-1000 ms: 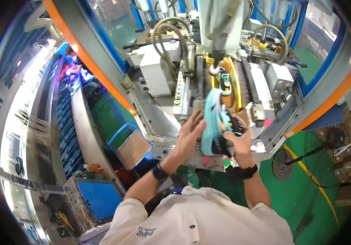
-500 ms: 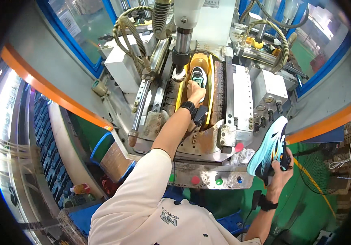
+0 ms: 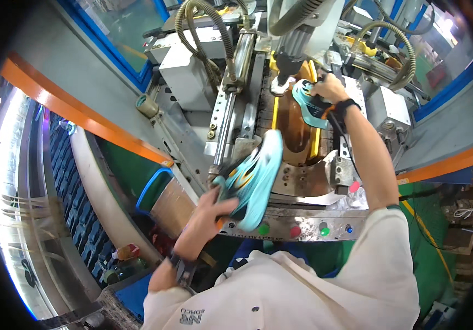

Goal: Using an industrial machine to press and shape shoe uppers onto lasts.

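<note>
In front of the machine, my left hand (image 3: 203,219) grips a teal and white sports shoe (image 3: 263,175) with orange and black details. The shoe is tilted, its white end pointing up, and it is slightly smeared by motion. Farther off, my right hand (image 3: 331,91) is closed on a second teal shoe (image 3: 306,103), tilted over the machine's long brown cradle (image 3: 290,132). Yellow strips (image 3: 315,140) line the cradle's sides. A dark press rod (image 3: 290,60) with a white-wrapped tip stands right beside the second shoe.
Coloured push buttons (image 3: 295,231) sit along the machine's front panel. Left of the cradle lies a steel cylinder rod (image 3: 226,124). A blue-rimmed bin (image 3: 165,201) stands by a conveyor (image 3: 74,187) at the left. Orange-edged side panels (image 3: 91,132) flank the machine.
My left hand has come out of the cradle with a shoe, toward me and to the left. My right hand has carried its shoe from the right side to over the cradle. The view has shifted.
</note>
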Demonstrator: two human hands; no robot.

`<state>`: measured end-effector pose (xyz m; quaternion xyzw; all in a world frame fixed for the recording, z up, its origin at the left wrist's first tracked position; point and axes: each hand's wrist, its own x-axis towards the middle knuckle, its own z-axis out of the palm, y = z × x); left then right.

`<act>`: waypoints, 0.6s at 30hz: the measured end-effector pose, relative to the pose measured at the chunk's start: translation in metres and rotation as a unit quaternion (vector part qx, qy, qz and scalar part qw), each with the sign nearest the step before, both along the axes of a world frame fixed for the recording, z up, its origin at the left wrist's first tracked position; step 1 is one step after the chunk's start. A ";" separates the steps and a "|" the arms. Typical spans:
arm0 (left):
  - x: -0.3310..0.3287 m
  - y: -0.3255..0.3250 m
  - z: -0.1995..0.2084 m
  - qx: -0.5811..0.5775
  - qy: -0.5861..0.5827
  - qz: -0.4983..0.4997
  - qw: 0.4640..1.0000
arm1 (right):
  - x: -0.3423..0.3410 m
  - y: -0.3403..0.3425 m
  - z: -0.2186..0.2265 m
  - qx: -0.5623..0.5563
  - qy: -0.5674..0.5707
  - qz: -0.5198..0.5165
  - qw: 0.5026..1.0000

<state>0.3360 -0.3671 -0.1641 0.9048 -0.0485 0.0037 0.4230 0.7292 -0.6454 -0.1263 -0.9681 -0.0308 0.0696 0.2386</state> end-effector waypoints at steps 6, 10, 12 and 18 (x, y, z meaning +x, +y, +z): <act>-0.129 -0.003 0.054 -0.568 0.116 0.421 0.697 | 0.015 0.078 -0.104 -0.048 -0.109 -0.051 0.992; -0.188 -0.017 0.038 -0.556 0.035 0.525 0.644 | 0.013 0.074 -0.112 -0.028 -0.092 -0.056 0.994; -0.212 -0.021 0.021 -0.569 0.015 0.572 0.591 | -0.015 0.077 -0.099 -0.009 -0.118 -0.021 0.993; -0.214 -0.056 0.009 -0.618 0.003 0.560 0.552 | -0.276 0.055 -0.050 0.285 -0.261 0.273 0.881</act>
